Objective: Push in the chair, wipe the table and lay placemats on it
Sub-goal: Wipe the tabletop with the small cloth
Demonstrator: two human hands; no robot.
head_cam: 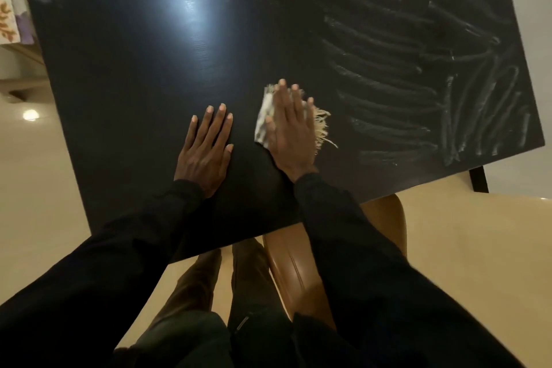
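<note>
Head view, fingers: right hand (291, 131) straight, close together, pressing flat on the rag; left hand (206, 146) straight, slightly spread, flat on bare tabletop.
Rag: one small white rag (264, 122) with a frayed pale fringe, under the right palm, near the table's near edge.
Table: one glossy black rectangular table (119, 69), pale wipe streaks (403, 69) across its right side.
Chair: one tan leather chair (298, 263) at the near edge.

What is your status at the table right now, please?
Left hand flat on table. Right hand presses cloth flat. Chair at near edge. Wipe streaks to the right.
</note>
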